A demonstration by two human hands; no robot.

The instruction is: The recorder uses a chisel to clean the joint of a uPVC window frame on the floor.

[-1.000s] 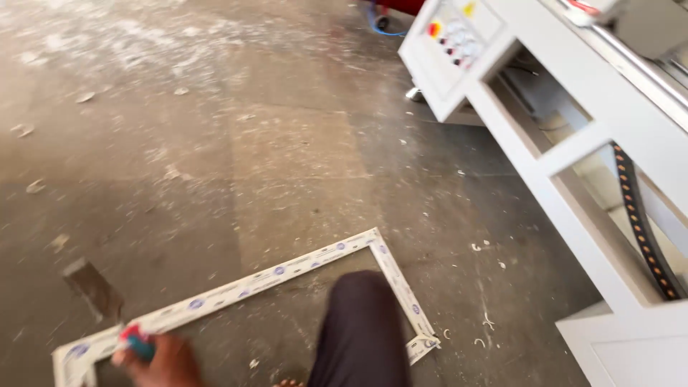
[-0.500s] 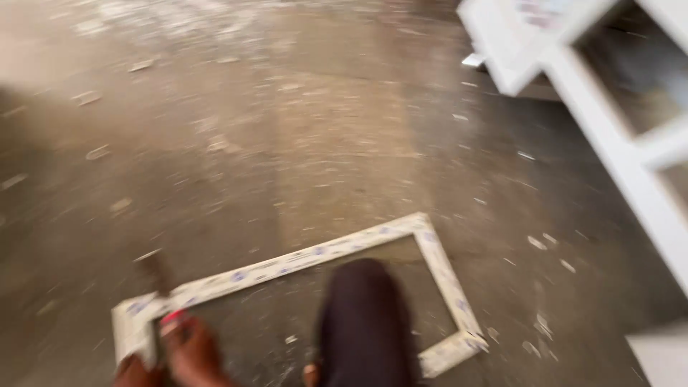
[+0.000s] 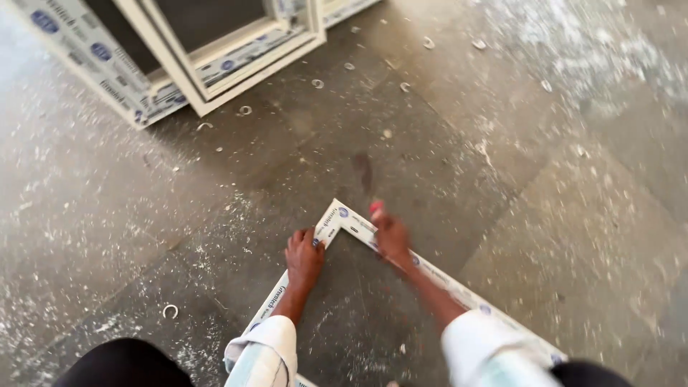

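Observation:
A white plastic window frame [image 3: 349,218] with blue marks on its film lies flat on the concrete floor, one corner pointing away from me. My left hand [image 3: 304,256] is curled over the frame's left bar just below that corner. My right hand [image 3: 392,238] rests on the right bar beside the corner. It grips a small tool whose red tip [image 3: 375,207] sticks out past the fingers; the rest of the tool is hidden in the fist. Both white sleeves show at the bottom edge.
Several white window frames [image 3: 215,79] are stacked on the floor at the top left. White shavings and small curled offcuts [image 3: 170,311] litter the grey floor. My dark-clothed knee [image 3: 122,362] fills the bottom left corner.
The view has swung round: the white machine is out of sight and the stacked frames have come in. My left hand now holds the frame near the corner, beside my right hand.

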